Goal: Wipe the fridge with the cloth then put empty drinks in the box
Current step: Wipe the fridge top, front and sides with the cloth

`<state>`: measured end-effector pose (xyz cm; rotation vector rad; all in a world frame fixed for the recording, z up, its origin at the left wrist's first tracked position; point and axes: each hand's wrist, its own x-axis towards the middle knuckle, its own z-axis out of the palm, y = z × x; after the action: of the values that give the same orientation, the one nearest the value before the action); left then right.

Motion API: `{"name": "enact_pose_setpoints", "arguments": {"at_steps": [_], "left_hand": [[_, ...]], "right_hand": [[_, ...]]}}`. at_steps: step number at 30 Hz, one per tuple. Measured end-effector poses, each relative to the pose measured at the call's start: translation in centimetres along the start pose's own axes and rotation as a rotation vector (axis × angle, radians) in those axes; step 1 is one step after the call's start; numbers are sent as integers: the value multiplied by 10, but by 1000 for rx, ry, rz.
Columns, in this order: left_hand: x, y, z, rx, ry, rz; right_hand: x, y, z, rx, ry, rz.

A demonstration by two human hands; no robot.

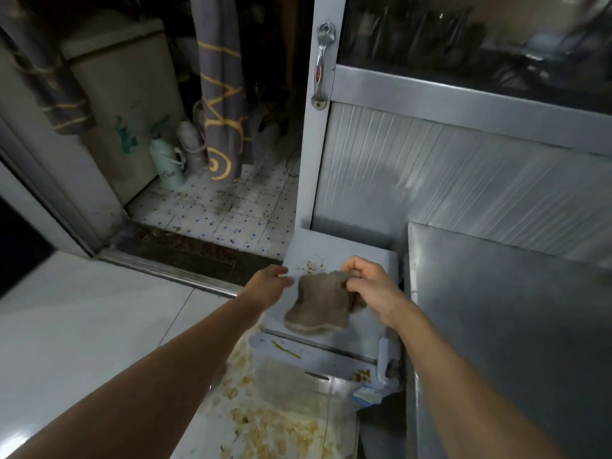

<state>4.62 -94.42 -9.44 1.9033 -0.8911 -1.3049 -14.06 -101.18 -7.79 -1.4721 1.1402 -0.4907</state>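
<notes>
Both bare forearms reach forward. The left hand lies fairly flat with fingers extended; the right hand has fingers curled in a pinching grip.

Brown cloth pinched in right hand over stained fridge.

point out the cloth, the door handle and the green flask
cloth (318,304): head view, middle of the hanging fabric
door handle (322,62): head view, middle of the metal bar
green flask (167,165): head view, its body
</notes>
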Motion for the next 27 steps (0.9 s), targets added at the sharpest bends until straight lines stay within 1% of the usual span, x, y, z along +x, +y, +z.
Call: {"name": "enact_pose_setpoints", "arguments": {"at_steps": [1,3,4,6,9,11,13,15,18,19,20,23,25,27], "left_hand": [[-4,8,4,-92,-48,-32],[-10,18,12,-280,-196,-119],[-12,20,17,-367,-271,-147],[-10,18,22,-440,-340,-162],[5,14,14,-344,-392,-142],[18,11,4,-207,-412,-116],[33,7,-7,-30,-376,-81],[54,-1,-16,75,-321,-27],[89,-10,-29,162,-318,5],[99,-12,-34,201,-326,17],[108,-13,-39,222,-332,24],[131,-17,-46,163,-390,-30],[141,-15,-43,88,-442,-99],[155,-14,-34,68,-440,-109]], "right_hand": [[-2,-7,-4,14,-34,-15],[-5,-19,-8,17,-67,-33],[-6,-22,-9,9,-65,-34],[-3,-20,-10,-47,-22,-20],[8,-5,-12,-150,80,26],[15,5,-11,-178,134,86],[23,16,-6,-146,163,183],[31,28,4,-31,170,281],[45,39,20,286,120,416],[49,41,25,349,128,438],[53,42,30,359,162,443],[64,50,44,243,367,412],[76,58,47,88,490,409],[93,65,42,-57,581,385]]}}
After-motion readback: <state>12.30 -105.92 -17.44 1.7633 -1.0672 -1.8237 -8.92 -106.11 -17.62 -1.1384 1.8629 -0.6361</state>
